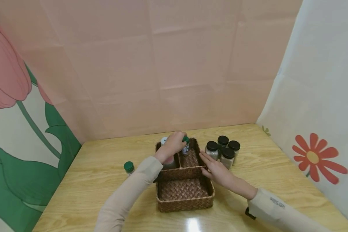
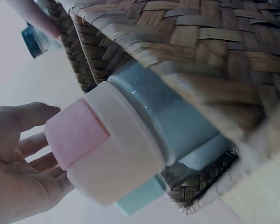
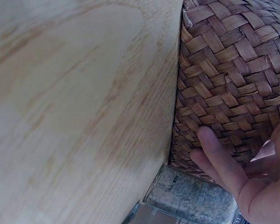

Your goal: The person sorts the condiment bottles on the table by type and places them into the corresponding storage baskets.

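A brown woven basket with divided compartments sits on the table. In the head view, my left hand reaches over its back left compartment and pinches the green cap of a small blue-and-white labelled spice bottle in the back right compartment. The left wrist view shows that hand's curled fingers beside a jar with a white-and-pink lid; the jar hides the bottle there. My right hand rests against the basket's right side, its extended fingers touching the weave.
Several black-capped jars stand close together to the right of the basket. Another green-capped bottle is at the left, beside my left forearm. A white-lidded container stands in the back left compartment. Fabric backdrops border the wooden table.
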`<state>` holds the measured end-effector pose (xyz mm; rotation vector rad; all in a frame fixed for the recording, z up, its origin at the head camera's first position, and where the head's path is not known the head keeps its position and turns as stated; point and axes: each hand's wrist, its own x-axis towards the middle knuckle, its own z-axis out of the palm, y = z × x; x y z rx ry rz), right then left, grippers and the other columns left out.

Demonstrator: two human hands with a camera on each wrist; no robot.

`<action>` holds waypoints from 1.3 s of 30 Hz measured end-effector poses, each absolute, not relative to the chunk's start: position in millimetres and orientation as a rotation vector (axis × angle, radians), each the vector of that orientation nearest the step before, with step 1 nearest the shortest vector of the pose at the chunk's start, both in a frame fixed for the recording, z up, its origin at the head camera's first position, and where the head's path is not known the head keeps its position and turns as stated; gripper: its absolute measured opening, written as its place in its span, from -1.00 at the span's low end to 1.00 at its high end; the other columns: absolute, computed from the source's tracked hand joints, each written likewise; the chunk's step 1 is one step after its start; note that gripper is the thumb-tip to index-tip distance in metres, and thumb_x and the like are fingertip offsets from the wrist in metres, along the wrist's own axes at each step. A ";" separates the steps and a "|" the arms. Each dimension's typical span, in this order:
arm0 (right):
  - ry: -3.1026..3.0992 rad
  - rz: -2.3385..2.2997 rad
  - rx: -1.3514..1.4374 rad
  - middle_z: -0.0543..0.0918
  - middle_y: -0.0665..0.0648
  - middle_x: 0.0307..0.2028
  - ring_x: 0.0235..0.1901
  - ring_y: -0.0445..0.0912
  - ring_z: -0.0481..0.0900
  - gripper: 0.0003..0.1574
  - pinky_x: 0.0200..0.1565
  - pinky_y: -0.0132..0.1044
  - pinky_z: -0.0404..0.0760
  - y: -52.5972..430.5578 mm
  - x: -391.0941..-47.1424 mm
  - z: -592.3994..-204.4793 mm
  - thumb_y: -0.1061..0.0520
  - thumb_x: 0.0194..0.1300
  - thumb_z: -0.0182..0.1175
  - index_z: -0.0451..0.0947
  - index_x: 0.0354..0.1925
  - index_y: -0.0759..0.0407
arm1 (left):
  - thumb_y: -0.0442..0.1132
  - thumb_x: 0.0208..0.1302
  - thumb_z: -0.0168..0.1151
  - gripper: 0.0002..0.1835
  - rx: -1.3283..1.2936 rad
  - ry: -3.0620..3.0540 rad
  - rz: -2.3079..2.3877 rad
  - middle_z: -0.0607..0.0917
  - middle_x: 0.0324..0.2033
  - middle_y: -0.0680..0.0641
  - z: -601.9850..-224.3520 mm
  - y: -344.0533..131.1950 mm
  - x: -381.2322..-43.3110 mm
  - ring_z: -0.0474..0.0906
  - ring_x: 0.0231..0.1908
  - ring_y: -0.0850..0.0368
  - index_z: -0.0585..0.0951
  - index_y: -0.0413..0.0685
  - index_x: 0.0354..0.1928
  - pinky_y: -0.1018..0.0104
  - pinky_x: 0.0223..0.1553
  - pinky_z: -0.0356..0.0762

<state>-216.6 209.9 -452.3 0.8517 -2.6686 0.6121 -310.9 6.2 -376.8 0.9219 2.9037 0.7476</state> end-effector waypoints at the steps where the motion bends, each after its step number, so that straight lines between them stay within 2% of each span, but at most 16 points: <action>1: -2.672 0.615 0.851 0.30 0.54 0.31 -0.75 -0.36 0.21 -0.32 -0.64 -0.41 0.32 209.7 -216.7 -452.6 0.30 0.32 0.26 0.29 0.29 0.60 | -0.36 0.45 0.11 -0.78 0.923 2.908 0.750 0.56 -0.42 -0.07 -376.4 4.9 -310.0 0.24 -0.65 0.21 0.61 -0.27 0.04 0.37 -0.55 0.22; 5: -2.674 0.625 0.845 0.30 0.53 0.31 -0.75 -0.36 0.22 -0.31 -0.64 -0.40 0.33 209.4 -217.0 -452.9 0.30 0.32 0.26 0.29 0.30 0.60 | -0.35 0.46 0.10 -0.63 0.921 2.914 0.793 0.61 -0.33 -0.06 -374.8 -0.6 -306.3 0.21 -0.74 0.24 0.51 -0.23 0.26 0.37 -0.60 0.22; 10: -2.675 0.620 0.836 0.30 0.53 0.32 -0.74 -0.36 0.22 -0.30 -0.65 -0.40 0.33 210.2 -218.0 -453.8 0.30 0.31 0.27 0.29 0.30 0.60 | -0.36 0.45 0.12 -0.65 0.959 2.971 0.818 0.62 -0.47 -0.04 -372.9 -6.3 -305.8 0.20 -0.83 0.26 0.55 -0.22 0.22 0.41 -0.70 0.20; 12: -2.678 0.617 0.834 0.30 0.53 0.32 -0.74 -0.36 0.22 -0.29 -0.65 -0.41 0.32 210.6 -218.0 -453.9 0.30 0.30 0.28 0.28 0.30 0.60 | -0.36 0.43 0.14 -0.66 0.964 2.995 0.820 0.67 -0.42 -0.07 -372.5 -8.2 -306.1 0.21 -0.84 0.26 0.57 -0.22 0.20 0.42 -0.72 0.22; 14: -2.678 0.614 0.833 0.30 0.53 0.32 -0.75 -0.36 0.21 -0.29 -0.64 -0.40 0.32 210.6 -218.2 -454.2 0.29 0.31 0.28 0.28 0.31 0.59 | -0.36 0.42 0.16 -0.67 0.969 3.013 0.824 0.71 -0.25 -0.12 -372.4 -10.1 -305.8 0.29 -0.82 0.24 0.58 -0.22 0.18 0.40 -0.70 0.29; 16: -2.680 0.615 0.829 0.30 0.53 0.32 -0.74 -0.36 0.21 -0.28 -0.64 -0.40 0.31 210.6 -218.3 -454.4 0.29 0.31 0.27 0.27 0.31 0.59 | -0.35 0.42 0.17 -0.69 0.975 3.025 0.836 0.71 -0.10 -0.16 -372.7 -12.3 -305.3 0.43 -0.72 0.20 0.61 -0.21 0.16 0.38 -0.60 0.41; 19: -2.681 0.619 0.829 0.30 0.52 0.32 -0.74 -0.35 0.22 -0.29 -0.63 -0.38 0.31 210.6 -218.5 -454.5 0.29 0.31 0.26 0.28 0.31 0.59 | -0.34 0.41 0.20 -0.72 0.984 3.042 0.847 0.66 0.04 -0.18 -374.2 -16.3 -304.3 0.63 -0.39 0.11 0.64 -0.21 0.11 0.32 -0.34 0.57; 21: -2.682 0.618 0.831 0.30 0.52 0.32 -0.73 -0.34 0.24 -0.30 -0.63 -0.37 0.32 210.8 -218.9 -454.9 0.27 0.32 0.26 0.28 0.30 0.59 | -0.32 0.41 0.20 -0.73 0.979 3.048 0.851 0.65 0.05 -0.16 -375.4 -19.1 -303.5 0.64 -0.17 0.06 0.64 -0.20 0.10 0.26 -0.18 0.59; 23: -2.684 0.614 0.831 0.30 0.52 0.32 -0.72 -0.34 0.25 -0.30 -0.61 -0.36 0.34 210.6 -219.0 -454.6 0.27 0.33 0.26 0.29 0.30 0.59 | -0.30 0.42 0.19 -0.73 0.976 3.048 0.854 0.65 0.06 -0.16 -376.0 -21.9 -302.9 0.62 -0.09 0.05 0.65 -0.19 0.09 0.24 -0.13 0.59; 32: -2.687 0.618 0.827 0.30 0.52 0.33 -0.72 -0.35 0.24 -0.29 -0.60 -0.36 0.35 210.8 -218.5 -454.1 0.29 0.32 0.26 0.27 0.31 0.58 | -0.24 0.46 0.17 -0.74 0.988 3.023 0.862 0.69 0.01 -0.12 -371.4 -30.7 -299.0 0.56 -0.45 0.29 0.65 -0.15 0.08 0.35 -0.33 0.55; 39: -2.684 0.611 0.823 0.31 0.51 0.32 -0.71 -0.36 0.25 -0.29 -0.57 -0.34 0.36 211.4 -219.2 -454.3 0.28 0.32 0.27 0.28 0.32 0.57 | -0.25 0.45 0.16 -0.76 0.940 3.056 0.860 0.71 -0.04 -0.11 -371.1 -36.7 -298.6 0.56 -0.48 0.28 0.68 -0.16 0.04 0.34 -0.41 0.53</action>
